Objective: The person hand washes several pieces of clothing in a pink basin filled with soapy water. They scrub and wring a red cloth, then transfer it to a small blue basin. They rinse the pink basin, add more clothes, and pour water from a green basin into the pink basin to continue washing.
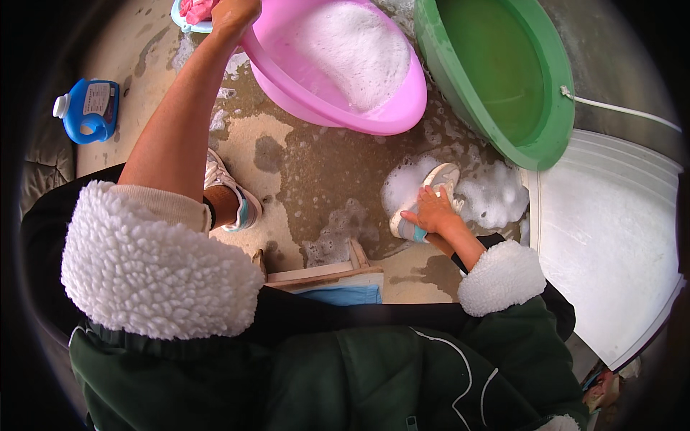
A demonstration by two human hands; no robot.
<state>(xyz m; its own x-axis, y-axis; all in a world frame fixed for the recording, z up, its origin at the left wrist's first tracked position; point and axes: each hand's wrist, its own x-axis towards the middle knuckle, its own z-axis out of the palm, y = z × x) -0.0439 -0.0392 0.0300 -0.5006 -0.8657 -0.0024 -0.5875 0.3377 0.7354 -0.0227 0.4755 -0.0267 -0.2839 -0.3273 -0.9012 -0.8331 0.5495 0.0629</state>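
Note:
My left hand (pixel 233 14) reaches far up with the sleeve pushed back and closes on the near rim of a pink basin (pixel 323 108) full of white suds. Just left of that hand, a pink cloth (pixel 198 8) lies in a small light-blue dish. My right hand (pixel 435 212) rests with its fingers spread on a white and teal sneaker (pixel 431 183), which stands in a patch of foam (pixel 492 197) on the wet concrete floor. The other sneaker (pixel 233 197) shows under my left forearm.
A green basin (pixel 546 144) holding greenish water stands at the top right, with a white cord (pixel 625 109) running from its rim. A large white tub (pixel 611 230) fills the right side. A blue detergent bottle (pixel 90 108) lies at the left. A wooden stool (pixel 323 273) is beneath me.

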